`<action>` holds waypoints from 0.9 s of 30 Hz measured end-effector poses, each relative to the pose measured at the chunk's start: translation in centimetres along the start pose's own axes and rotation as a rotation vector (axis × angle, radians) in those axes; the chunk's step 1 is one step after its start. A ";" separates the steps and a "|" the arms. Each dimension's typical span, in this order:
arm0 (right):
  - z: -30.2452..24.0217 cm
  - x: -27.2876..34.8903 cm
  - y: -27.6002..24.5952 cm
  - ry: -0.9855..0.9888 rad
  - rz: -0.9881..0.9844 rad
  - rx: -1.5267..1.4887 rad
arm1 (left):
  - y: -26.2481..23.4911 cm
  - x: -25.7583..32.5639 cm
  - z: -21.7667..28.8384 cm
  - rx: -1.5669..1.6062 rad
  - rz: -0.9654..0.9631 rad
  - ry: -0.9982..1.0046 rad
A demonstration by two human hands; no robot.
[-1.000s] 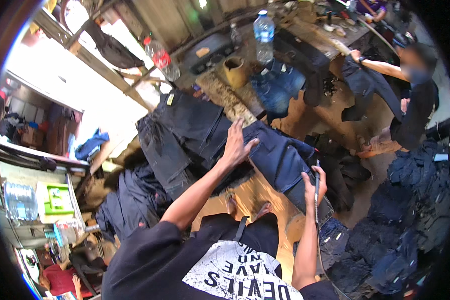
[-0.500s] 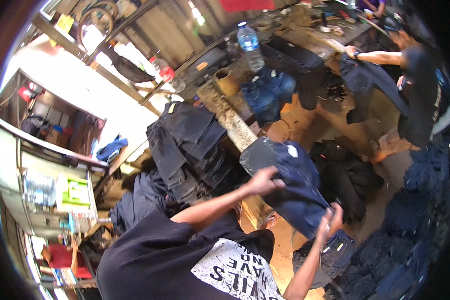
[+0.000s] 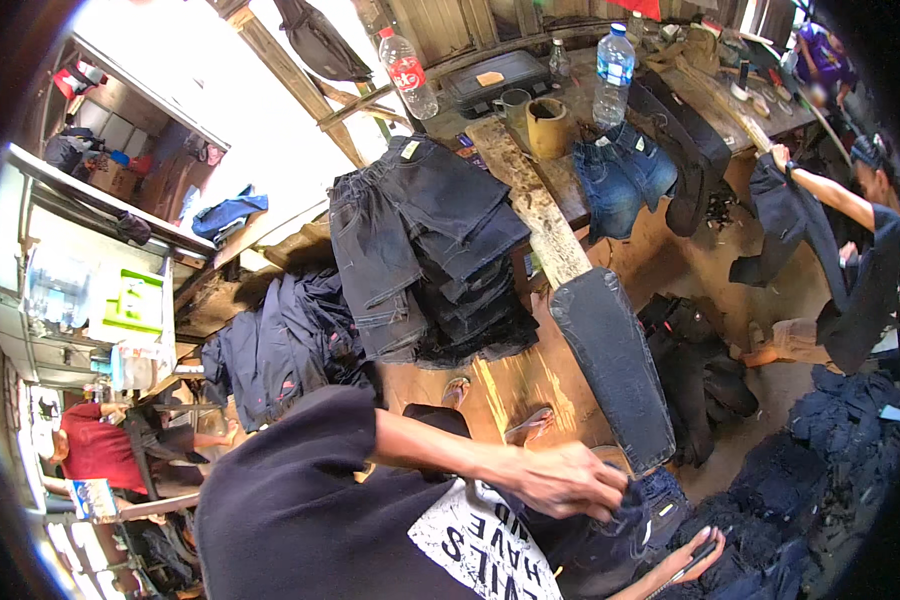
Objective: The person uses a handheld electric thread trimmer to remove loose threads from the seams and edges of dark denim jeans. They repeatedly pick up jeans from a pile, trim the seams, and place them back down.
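My left hand (image 3: 570, 482) is closed on a bunched dark denim garment (image 3: 625, 525) just in front of my body. Lower right, my right hand (image 3: 705, 562) holds a slim dark-handled tool (image 3: 692, 565); its exact kind does not show. Beyond both hands stands a bare black padded board end (image 3: 610, 360), fixed to a long worn wooden plank (image 3: 545, 220). Part of the held garment is hidden by my left hand. Folded blue denim (image 3: 662, 495) lies below the padded end.
Dark shorts (image 3: 420, 240) hang stacked left of the plank, with more dark garments (image 3: 285, 345) beside them. A heap of dark denim (image 3: 770, 500) fills the lower right. Bottles (image 3: 613, 80) stand on the bench behind. A co-worker (image 3: 875, 270) handles dark trousers at right.
The garment has come off the padded board and is now bunched in my left hand near my body. Both hands have moved down and toward me. My view has shifted.
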State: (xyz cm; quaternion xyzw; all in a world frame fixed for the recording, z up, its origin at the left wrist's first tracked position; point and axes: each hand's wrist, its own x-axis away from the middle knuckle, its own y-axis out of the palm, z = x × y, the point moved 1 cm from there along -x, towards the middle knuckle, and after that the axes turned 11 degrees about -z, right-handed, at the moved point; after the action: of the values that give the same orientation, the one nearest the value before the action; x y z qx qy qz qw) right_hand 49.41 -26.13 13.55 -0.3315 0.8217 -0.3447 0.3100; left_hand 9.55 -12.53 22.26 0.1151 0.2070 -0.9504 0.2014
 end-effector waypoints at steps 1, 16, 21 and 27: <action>-0.8 0.4 0.8 0.024 -0.010 -0.090 | -3.5 2.8 2.6 -0.083 0.095 0.043; -14.7 15.8 10.7 -0.031 -0.384 -0.242 | -31.5 46.1 -4.3 -1.055 0.864 -1.406; -6.0 24.8 9.9 0.344 -0.149 -0.286 | -11.7 35.6 -8.7 -0.785 0.453 -0.535; 8.2 25.5 10.5 0.668 0.163 -0.281 | 3.1 17.7 -8.7 0.012 -0.474 -0.489</action>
State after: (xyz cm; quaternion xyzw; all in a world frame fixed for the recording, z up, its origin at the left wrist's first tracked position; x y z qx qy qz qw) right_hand 36.98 -42.73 -6.39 -0.1735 0.9406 -0.2920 0.0027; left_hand -3.69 -17.17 8.09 -0.1667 0.1681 -0.9714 0.0178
